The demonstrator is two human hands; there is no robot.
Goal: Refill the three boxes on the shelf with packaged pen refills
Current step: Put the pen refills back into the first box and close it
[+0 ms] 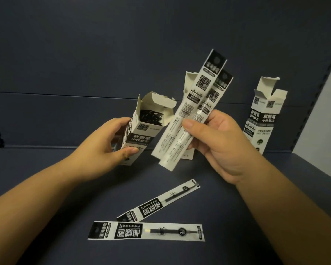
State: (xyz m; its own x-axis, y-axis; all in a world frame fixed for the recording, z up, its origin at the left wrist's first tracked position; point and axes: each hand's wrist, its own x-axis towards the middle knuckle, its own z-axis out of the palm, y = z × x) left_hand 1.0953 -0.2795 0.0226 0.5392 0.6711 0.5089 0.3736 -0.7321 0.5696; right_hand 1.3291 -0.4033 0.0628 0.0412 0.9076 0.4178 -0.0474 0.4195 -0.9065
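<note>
Gripping the tilted white-and-black cardboard box (141, 129) on the dark shelf (65, 178), its open mouth already showing refills, the left hand (111, 144) should be angling it toward the right hand (216, 142), which is pinching two flat white packaged pen refills (191, 113) for sliding in end-first.

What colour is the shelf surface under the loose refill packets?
Dark blue-grey shelf surface, seen in the head view.

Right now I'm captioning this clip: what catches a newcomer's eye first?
The right hand fans two refill packets up at centre, beside the open tilted box gripped by the left hand. Two loose packets lie on the shelf below.
</note>
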